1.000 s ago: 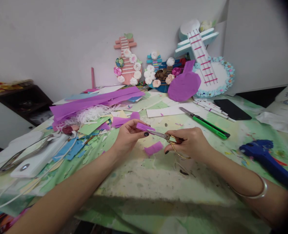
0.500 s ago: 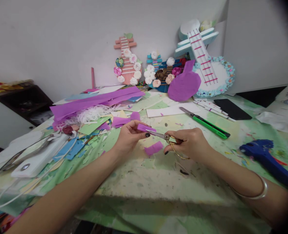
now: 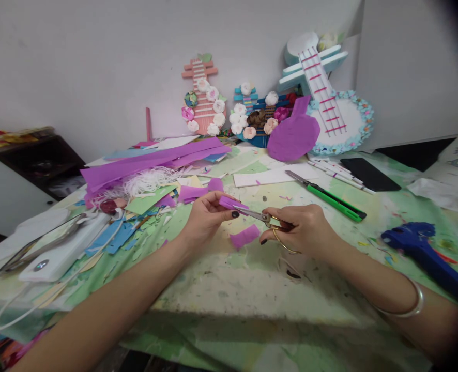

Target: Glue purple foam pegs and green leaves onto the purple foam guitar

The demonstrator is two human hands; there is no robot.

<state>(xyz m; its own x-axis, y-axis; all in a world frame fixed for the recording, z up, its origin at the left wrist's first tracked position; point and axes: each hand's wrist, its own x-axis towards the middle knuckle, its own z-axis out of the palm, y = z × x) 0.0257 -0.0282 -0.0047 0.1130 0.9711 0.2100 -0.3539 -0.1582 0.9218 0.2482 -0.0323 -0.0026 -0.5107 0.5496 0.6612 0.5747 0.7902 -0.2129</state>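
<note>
My left hand (image 3: 204, 216) pinches a small purple paper piece (image 3: 229, 202) between thumb and fingers above the table. My right hand (image 3: 302, 230) grips small gold-handled scissors (image 3: 263, 218), whose blades point left and meet the edge of that piece. A cut purple scrap (image 3: 244, 237) lies on the table just below the blades, between both hands.
Long purple paper strips (image 3: 151, 160) and mixed scraps lie at left, with a white device (image 3: 54, 257) and cable. A green utility knife (image 3: 330, 197), pens, a black phone (image 3: 368, 173) and a blue glue gun (image 3: 423, 250) lie at right. Decorated craft guitars (image 3: 291, 103) lean on the wall.
Almost nothing differs; both hands hold the same places, with the scissors still at the purple piece.
</note>
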